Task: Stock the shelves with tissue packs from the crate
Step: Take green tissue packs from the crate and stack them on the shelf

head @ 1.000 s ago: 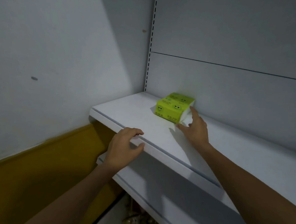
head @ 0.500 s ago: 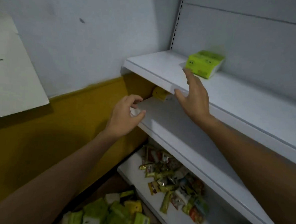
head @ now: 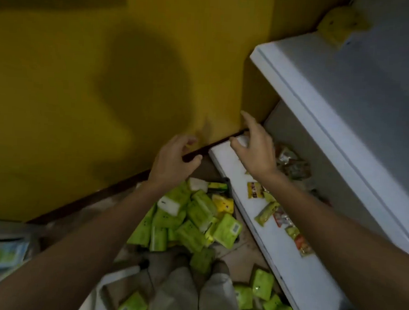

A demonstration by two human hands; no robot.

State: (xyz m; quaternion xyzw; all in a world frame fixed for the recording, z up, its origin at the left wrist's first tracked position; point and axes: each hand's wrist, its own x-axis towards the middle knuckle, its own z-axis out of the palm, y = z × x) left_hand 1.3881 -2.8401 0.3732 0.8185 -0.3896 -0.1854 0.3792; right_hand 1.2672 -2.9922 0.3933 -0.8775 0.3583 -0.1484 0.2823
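While your left hand [head: 174, 160], right hand [head: 254, 153] hover empty, loose, above tissue packs [head: 190, 221]: likely fetch step; next, grip one.

A shop – white display shelves [head: 322, 90], snack packets [head: 264, 211] – stockroom clutter

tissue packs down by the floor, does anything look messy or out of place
Yes. The tissue packs lie in a jumbled heap, tilted every way, with strays near the person's legs. Snack packets are strewn loosely along the bottom shelf rather than set in rows.
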